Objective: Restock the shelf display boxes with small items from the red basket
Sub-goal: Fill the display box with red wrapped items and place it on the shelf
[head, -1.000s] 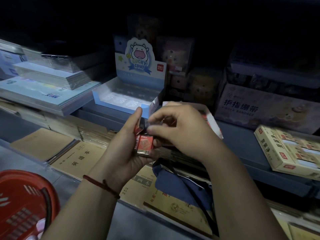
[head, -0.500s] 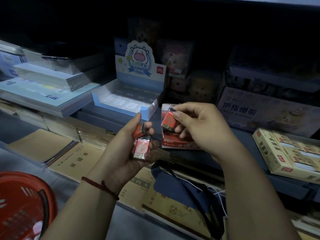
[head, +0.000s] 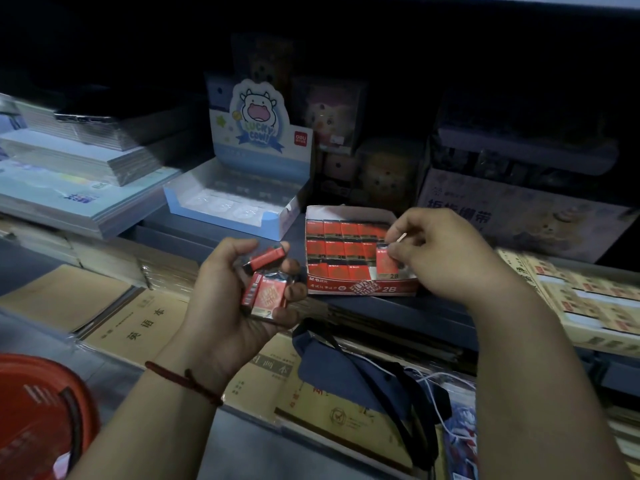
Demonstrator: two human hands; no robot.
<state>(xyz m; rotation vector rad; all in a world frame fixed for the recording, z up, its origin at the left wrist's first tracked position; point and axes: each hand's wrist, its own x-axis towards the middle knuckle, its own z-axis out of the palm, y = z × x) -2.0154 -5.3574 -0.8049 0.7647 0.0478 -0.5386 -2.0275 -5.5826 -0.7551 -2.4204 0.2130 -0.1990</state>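
A red display box (head: 360, 287) marked 2B stands on the shelf, filled with rows of red wrapped erasers. My right hand (head: 446, 258) pinches one red eraser (head: 385, 266) at the box's front right corner. My left hand (head: 235, 306), left of the box, cups several more red erasers (head: 266, 292), one held under the thumb. The red basket (head: 41, 414) shows at the bottom left corner.
A blue Lucky Cow display box (head: 221, 216) stands behind my left hand. Stacks of notebooks (head: 83, 188) fill the left shelf, brown exercise books (head: 138, 327) the lower tier. A blue bag (head: 367, 379) lies below the box. Cream boxes (head: 581, 299) sit at right.
My right hand has carried one eraser from my left hand rightward and down into the red box. The box has come fully into view. My left hand stays put.
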